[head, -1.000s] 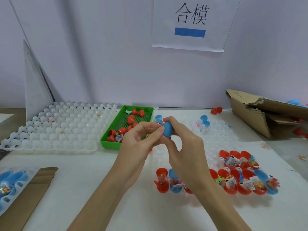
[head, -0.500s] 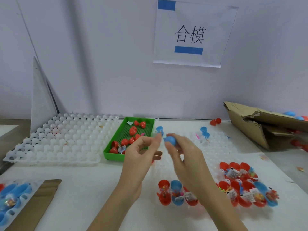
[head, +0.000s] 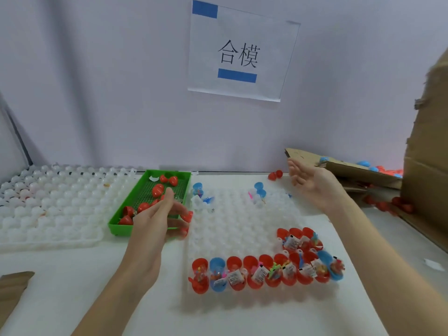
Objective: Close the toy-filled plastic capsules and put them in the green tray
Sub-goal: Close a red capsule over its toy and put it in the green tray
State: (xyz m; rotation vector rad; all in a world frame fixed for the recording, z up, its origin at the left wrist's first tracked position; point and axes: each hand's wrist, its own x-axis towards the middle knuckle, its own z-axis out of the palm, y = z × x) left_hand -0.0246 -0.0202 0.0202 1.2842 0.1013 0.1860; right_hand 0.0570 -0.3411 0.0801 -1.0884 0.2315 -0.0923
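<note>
The green tray lies left of centre and holds several closed red capsules. My left hand hovers over the tray's near right corner, fingers loosely extended and holding nothing. My right hand is raised with its fingers spread and empty, just in front of the low cardboard box. Several open toy-filled capsules, mostly red with some blue, stand in rows at the near end of the white cell tray. No capsule is in either hand.
A second white cell tray lies left of the green tray. Two open blue capsules stand at the middle tray's far end. A red capsule lies by the wall. Blue and red capsules fill the box. Tall cardboard rises at the right.
The hands came apart. My right hand, which pinched a blue capsule, swung right toward the cardboard box and is now empty. My left hand moved over the green tray.
</note>
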